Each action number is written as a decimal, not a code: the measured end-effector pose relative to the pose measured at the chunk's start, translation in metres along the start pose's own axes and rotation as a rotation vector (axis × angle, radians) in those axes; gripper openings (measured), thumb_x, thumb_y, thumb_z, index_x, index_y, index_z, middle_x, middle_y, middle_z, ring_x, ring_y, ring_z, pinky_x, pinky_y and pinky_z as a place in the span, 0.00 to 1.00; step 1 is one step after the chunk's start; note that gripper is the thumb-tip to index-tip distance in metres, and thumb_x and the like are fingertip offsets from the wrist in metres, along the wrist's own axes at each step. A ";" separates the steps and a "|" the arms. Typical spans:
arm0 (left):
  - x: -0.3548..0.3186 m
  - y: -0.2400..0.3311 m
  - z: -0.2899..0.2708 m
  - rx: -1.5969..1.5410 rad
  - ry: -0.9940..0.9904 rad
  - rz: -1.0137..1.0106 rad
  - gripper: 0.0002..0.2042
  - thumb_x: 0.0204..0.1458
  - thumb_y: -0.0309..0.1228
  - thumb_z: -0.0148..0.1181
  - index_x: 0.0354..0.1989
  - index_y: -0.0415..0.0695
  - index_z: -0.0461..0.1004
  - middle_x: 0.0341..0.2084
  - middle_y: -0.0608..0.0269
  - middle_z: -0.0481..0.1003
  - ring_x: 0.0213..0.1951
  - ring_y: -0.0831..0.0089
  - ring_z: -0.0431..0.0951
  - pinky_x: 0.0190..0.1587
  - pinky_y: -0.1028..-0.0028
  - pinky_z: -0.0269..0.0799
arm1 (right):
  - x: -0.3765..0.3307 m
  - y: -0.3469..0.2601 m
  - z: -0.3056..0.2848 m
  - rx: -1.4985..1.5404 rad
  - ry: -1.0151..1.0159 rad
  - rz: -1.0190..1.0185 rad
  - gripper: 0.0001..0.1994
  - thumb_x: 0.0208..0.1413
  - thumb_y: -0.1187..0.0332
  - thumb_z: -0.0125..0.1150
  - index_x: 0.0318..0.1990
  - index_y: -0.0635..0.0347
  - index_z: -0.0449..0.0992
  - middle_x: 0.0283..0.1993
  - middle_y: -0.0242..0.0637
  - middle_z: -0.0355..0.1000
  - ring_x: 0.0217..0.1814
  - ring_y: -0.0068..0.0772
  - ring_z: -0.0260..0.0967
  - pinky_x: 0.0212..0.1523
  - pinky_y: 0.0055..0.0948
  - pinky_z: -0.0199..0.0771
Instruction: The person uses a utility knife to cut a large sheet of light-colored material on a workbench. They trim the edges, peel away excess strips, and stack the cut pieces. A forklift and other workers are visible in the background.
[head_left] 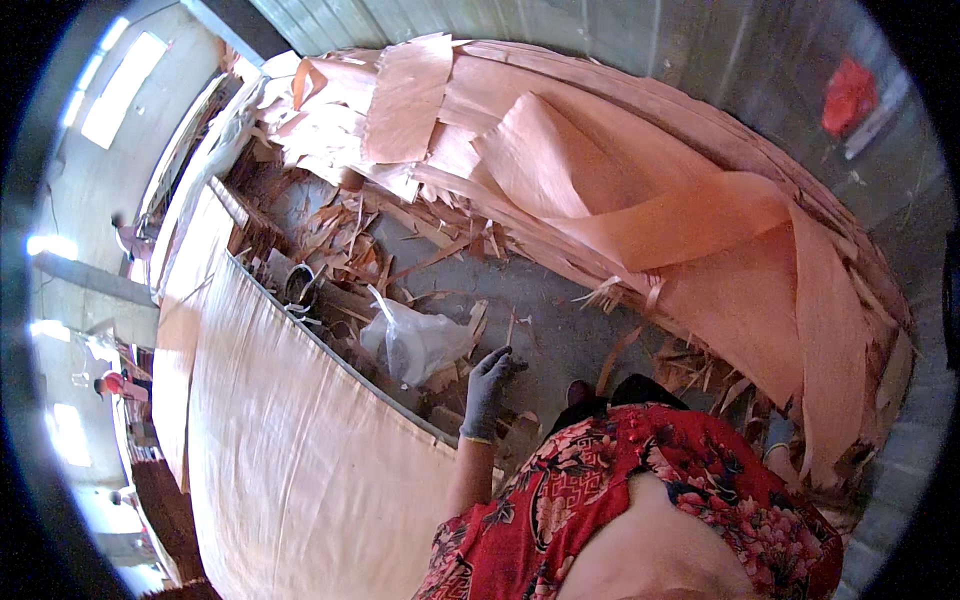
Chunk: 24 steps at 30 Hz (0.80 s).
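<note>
1. Head view: the person is between two large piles of thin wood sheet. The orange-pink pile (640, 120) spreads along the wall, ahead and to the right; the pale stack (290, 430) is on the left side.

2. The main thing here, I judge, is the loose orange sheet (690, 225). It lies on the orange-pink pile, folded and curled over itself, and its near end hangs down at the right, close to the person's body.

3. The left hand (487, 395), in a grey glove, is above the littered floor (560, 300), near the white plastic bag (425, 340) but apart from it. Its fingers are bent together. A thin pale strip (510, 325) shows just beyond the fingertips; I cannot tell whether they hold it.

4. The right hand (779, 432) is low, beside the hanging end of the loose sheet. It is small and partly hidden at this edge of the view, so I cannot say whether it grips or only touches.

5. The step in hand seems to be handling or sorting loose sheet at the right. To continue this, the next move would call for a sure grip on the sheet's edge, and gentle turning, because such thin wood may split along its curl.
</note>
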<state>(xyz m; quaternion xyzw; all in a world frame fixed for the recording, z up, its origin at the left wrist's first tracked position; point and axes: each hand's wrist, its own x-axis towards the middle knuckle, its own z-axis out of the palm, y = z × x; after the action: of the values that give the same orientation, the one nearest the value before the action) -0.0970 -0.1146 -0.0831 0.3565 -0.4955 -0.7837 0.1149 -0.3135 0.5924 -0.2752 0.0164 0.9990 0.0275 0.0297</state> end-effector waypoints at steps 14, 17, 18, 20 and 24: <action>0.046 0.041 -0.057 -0.060 0.488 -0.054 0.15 0.53 0.31 0.51 0.45 0.34 0.69 0.32 0.63 0.74 0.29 0.76 0.73 0.32 0.78 0.68 | 0.192 -0.335 -0.069 0.967 -0.390 0.376 0.12 0.43 0.60 0.57 0.25 0.62 0.73 0.20 0.36 0.69 0.12 0.28 0.58 0.11 0.30 0.55; 0.048 0.048 -0.068 -0.120 0.648 -0.007 0.15 0.53 0.32 0.51 0.45 0.36 0.70 0.31 0.63 0.74 0.27 0.78 0.72 0.28 0.80 0.67 | 0.237 -0.456 -0.089 0.919 -0.385 0.122 0.10 0.43 0.63 0.57 0.26 0.60 0.73 0.20 0.34 0.70 0.11 0.27 0.58 0.10 0.28 0.55; 0.052 0.047 -0.079 -0.080 0.663 -0.036 0.17 0.53 0.30 0.50 0.48 0.32 0.66 0.36 0.56 0.74 0.35 0.74 0.74 0.36 0.79 0.67 | 0.256 -0.493 -0.080 0.913 -0.421 0.041 0.09 0.44 0.63 0.57 0.28 0.60 0.73 0.21 0.34 0.71 0.11 0.26 0.58 0.10 0.27 0.54; 0.062 0.060 -0.079 -0.173 0.705 -0.105 0.17 0.53 0.31 0.50 0.48 0.32 0.66 0.36 0.55 0.74 0.34 0.72 0.75 0.36 0.78 0.68 | 0.276 -0.570 -0.096 0.945 -0.539 -0.065 0.09 0.46 0.64 0.57 0.31 0.59 0.73 0.23 0.35 0.72 0.11 0.23 0.57 0.09 0.26 0.54; 0.093 0.063 -0.114 -0.254 0.747 -0.095 0.16 0.52 0.33 0.52 0.45 0.36 0.68 0.30 0.54 0.76 0.31 0.72 0.76 0.30 0.80 0.68 | 0.269 -0.736 -0.141 0.992 -0.807 -0.178 0.10 0.49 0.63 0.57 0.35 0.60 0.72 0.25 0.37 0.73 0.09 0.20 0.54 0.08 0.25 0.53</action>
<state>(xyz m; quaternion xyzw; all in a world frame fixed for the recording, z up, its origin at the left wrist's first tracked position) -0.0982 -0.2738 -0.0992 0.6226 -0.3014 -0.6596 0.2941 -0.6134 -0.1407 -0.1913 -0.0459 0.8008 -0.4486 0.3941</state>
